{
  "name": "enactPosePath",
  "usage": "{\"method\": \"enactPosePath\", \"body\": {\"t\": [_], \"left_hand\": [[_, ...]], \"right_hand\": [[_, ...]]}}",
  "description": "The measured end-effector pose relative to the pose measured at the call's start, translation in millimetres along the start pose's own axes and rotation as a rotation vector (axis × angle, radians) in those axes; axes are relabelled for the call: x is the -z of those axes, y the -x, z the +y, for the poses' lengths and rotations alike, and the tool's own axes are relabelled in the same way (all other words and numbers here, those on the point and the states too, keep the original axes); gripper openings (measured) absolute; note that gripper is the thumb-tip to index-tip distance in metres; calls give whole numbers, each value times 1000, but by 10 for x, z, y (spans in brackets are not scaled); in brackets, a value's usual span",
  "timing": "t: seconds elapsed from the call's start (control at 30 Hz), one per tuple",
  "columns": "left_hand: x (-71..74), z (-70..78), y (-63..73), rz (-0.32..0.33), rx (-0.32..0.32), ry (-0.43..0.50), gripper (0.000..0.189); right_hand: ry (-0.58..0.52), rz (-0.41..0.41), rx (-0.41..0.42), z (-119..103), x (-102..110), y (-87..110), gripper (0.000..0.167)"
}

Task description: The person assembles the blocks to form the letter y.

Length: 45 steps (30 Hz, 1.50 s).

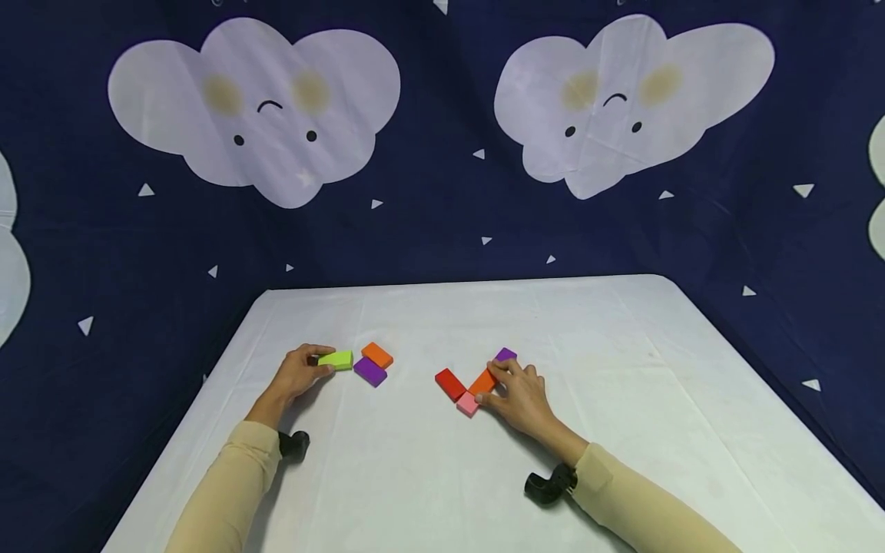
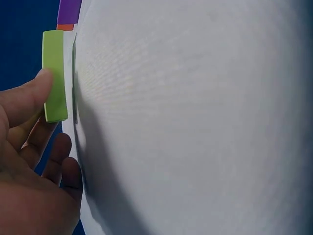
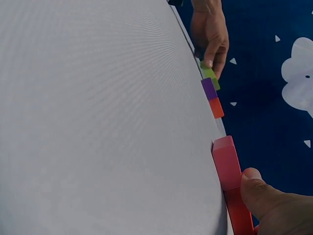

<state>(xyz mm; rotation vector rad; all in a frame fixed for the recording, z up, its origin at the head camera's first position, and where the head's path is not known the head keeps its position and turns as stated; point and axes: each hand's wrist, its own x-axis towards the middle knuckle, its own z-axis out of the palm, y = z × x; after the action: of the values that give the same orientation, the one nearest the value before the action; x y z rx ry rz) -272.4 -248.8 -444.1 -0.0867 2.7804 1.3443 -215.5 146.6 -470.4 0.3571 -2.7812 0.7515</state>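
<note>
My left hand (image 1: 297,375) pinches a lime-green block (image 1: 336,360) between thumb and fingers; in the left wrist view the thumb presses on the green block (image 2: 55,78). Just right of it, an orange block (image 1: 377,355) and a purple block (image 1: 369,372) lie side by side. My right hand (image 1: 522,398) holds another orange block (image 1: 482,382), thumb at its near end and forefinger at its far end. A pink block (image 1: 467,404) touches that near end, and a red block (image 1: 450,384) slants away to the left. A second purple block (image 1: 506,355) shows partly beyond the right fingers.
All the blocks lie on a table with a white cloth (image 1: 415,476). Behind the table hangs a dark blue curtain (image 1: 442,246) with cloud and triangle prints. Black wrist mounts (image 1: 551,485) sit by both tan sleeves, low over the cloth.
</note>
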Motion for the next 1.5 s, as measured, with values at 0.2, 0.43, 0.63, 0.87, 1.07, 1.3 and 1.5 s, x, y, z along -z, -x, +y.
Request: {"method": "enactPosePath", "body": {"t": [0.2, 0.43, 0.63, 0.87, 1.07, 1.3, 1.5], "left_hand": [[51, 80, 7, 2, 2, 57, 41], [22, 267, 27, 8, -81, 78, 41], [-110, 463, 24, -51, -119, 119, 39], [-322, 669, 3, -139, -159, 181, 37], [-536, 803, -44, -169, -226, 147, 36], [-761, 910, -112, -197, -271, 71, 34], [-904, 918, -157, -206, -302, 21, 34]], "right_hand": [[5, -1, 1, 6, -4, -11, 68], [4, 3, 5, 12, -10, -4, 69], [4, 16, 16, 15, -20, -1, 68], [4, 24, 19, 17, -22, -3, 68], [1, 42, 29, 16, -28, 5, 67], [1, 44, 24, 34, -43, 1, 66], [-4, 27, 1, 22, -34, -7, 67]]}}
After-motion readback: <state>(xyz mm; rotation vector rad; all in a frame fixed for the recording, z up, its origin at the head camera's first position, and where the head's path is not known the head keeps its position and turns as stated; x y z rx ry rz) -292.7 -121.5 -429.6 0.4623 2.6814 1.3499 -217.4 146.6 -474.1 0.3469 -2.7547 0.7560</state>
